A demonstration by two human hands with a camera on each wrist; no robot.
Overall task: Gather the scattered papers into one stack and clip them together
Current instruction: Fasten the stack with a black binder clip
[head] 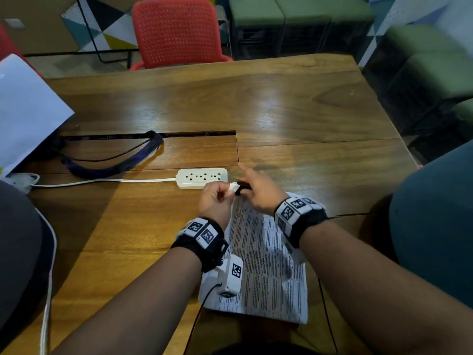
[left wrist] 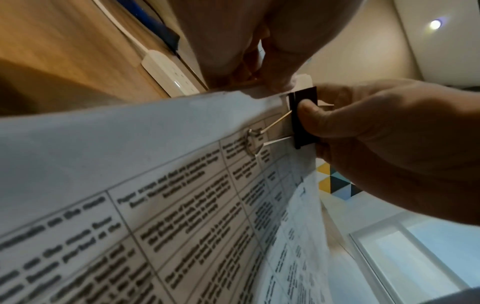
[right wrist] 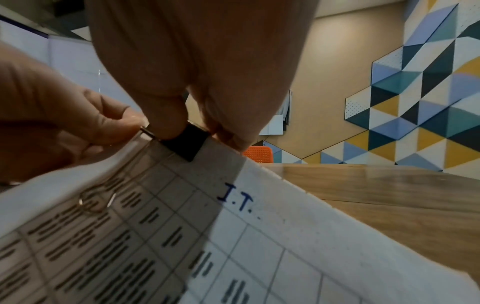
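Both hands meet at the far corner of my stack of printed white paper sheets (head: 266, 262), lifted off the brown wooden surface (head: 281, 106). My left hand (head: 215, 201) pinches that corner; my right hand (head: 258, 190) grips the black metal binder clip (left wrist: 302, 117) seated on the edge, its wire handle folded flat on the page.

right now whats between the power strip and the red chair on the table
Only bare wood of the table, crossed by a dark cable slot, lies between the power strip and the red chair; the head view shows it.
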